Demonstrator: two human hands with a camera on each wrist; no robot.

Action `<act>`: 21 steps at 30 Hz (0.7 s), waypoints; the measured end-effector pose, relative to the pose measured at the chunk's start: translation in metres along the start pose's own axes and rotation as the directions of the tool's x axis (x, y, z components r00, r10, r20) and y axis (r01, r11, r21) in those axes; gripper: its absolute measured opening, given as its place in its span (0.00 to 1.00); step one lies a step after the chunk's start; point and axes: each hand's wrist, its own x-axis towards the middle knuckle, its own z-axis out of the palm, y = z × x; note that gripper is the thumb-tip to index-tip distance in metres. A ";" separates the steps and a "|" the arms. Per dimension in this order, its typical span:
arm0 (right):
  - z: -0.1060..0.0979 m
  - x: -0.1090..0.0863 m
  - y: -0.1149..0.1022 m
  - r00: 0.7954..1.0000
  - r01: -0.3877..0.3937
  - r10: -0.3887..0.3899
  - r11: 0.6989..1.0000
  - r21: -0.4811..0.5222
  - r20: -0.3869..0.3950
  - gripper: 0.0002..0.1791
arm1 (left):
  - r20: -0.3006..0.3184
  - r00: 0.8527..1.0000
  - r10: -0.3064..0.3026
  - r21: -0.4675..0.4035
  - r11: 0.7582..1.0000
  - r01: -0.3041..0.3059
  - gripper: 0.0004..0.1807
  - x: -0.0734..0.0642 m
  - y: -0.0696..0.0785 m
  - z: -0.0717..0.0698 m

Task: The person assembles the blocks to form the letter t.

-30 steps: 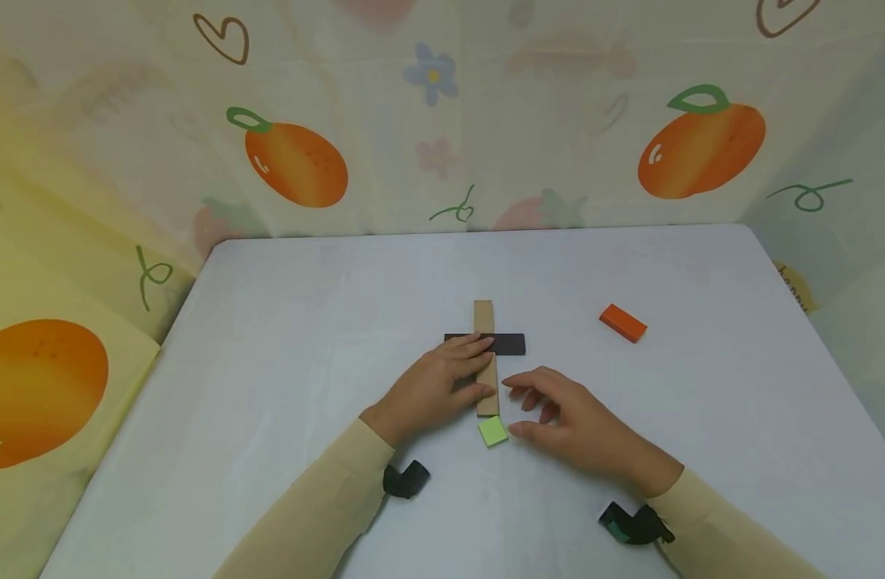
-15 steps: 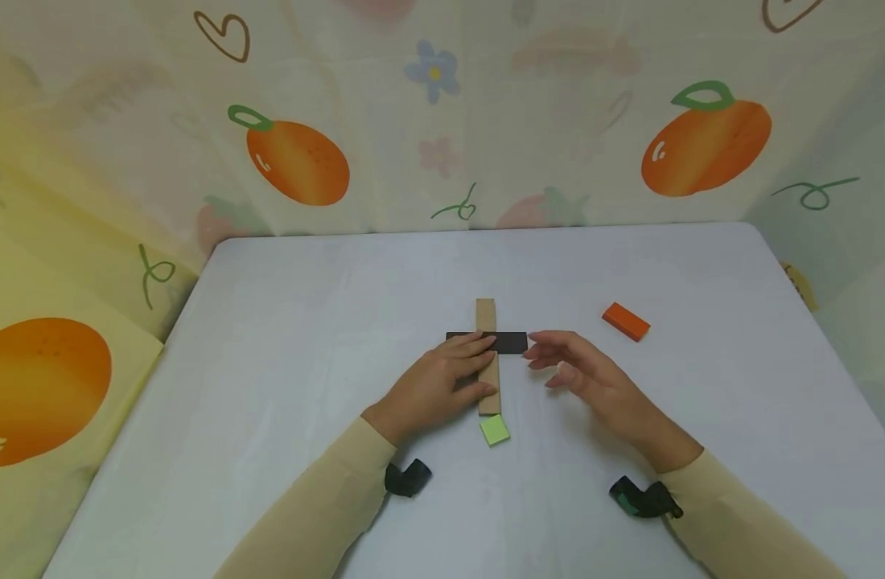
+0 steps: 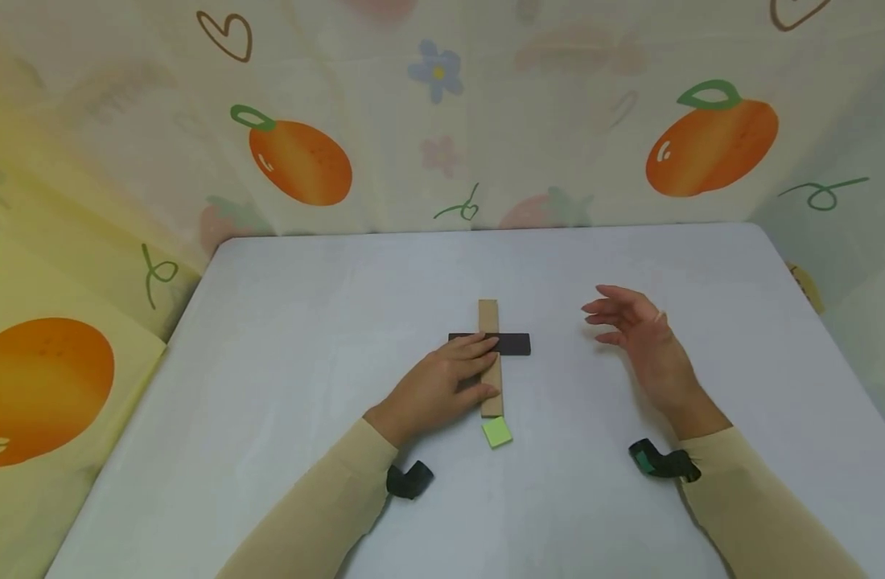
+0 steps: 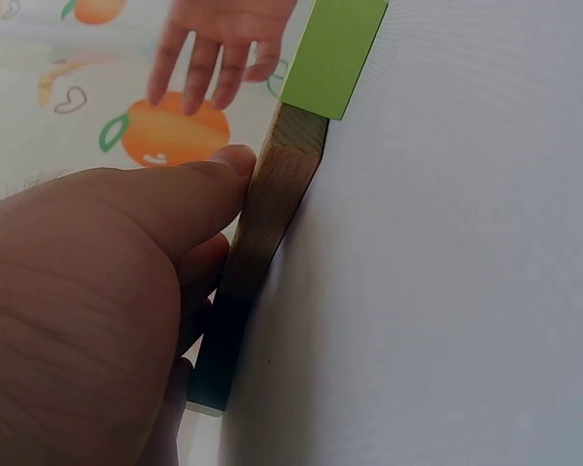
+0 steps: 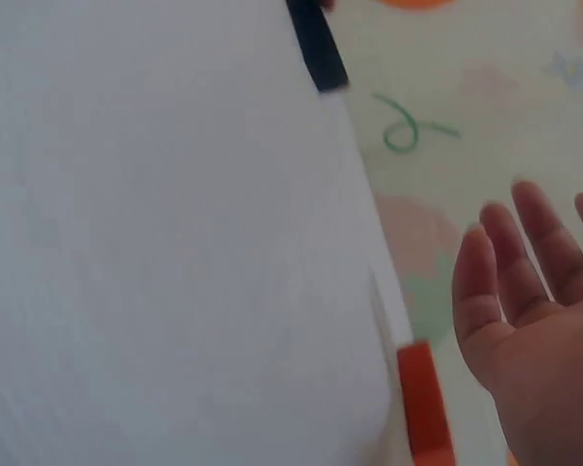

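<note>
A dark block lies crosswise, with tan wooden pieces extending from its far and near sides. I cannot tell whether these form one strip. At the near end sits a small light green block, slightly turned; in the left wrist view the green block meets the wood's end. My left hand rests on the dark block and near wood, its thumb on the wood. My right hand hovers with extended fingers, holding nothing. The orange block shows in the right wrist view; in the head view, my right hand hides it.
A white table carries the blocks. Behind it hangs a pale curtain printed with fruit and flowers. Black wrist cameras sit at my left cuff and right cuff.
My right hand has moved from beside the green block, rightward and away past the dark block, to over the orange block, which it now covers. The left hand has stayed on the blocks.
</note>
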 end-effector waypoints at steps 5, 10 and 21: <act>-0.025 -0.005 -0.003 0.992 0.053 -0.052 0.999 0.005 -0.112 0.38 | 0.005 1.000 -0.002 -0.004 1.000 0.002 0.33 0.000 0.000 -0.001; -0.042 -0.014 -0.007 0.963 -0.054 -0.014 0.968 -0.246 -0.267 0.31 | 0.007 1.000 -0.004 -0.002 1.000 0.004 0.33 0.000 0.001 0.000; -0.060 -0.011 -0.003 0.952 -0.290 0.186 0.795 -0.533 -0.242 0.29 | 0.008 1.000 -0.012 0.012 1.000 0.012 0.32 0.001 0.000 0.001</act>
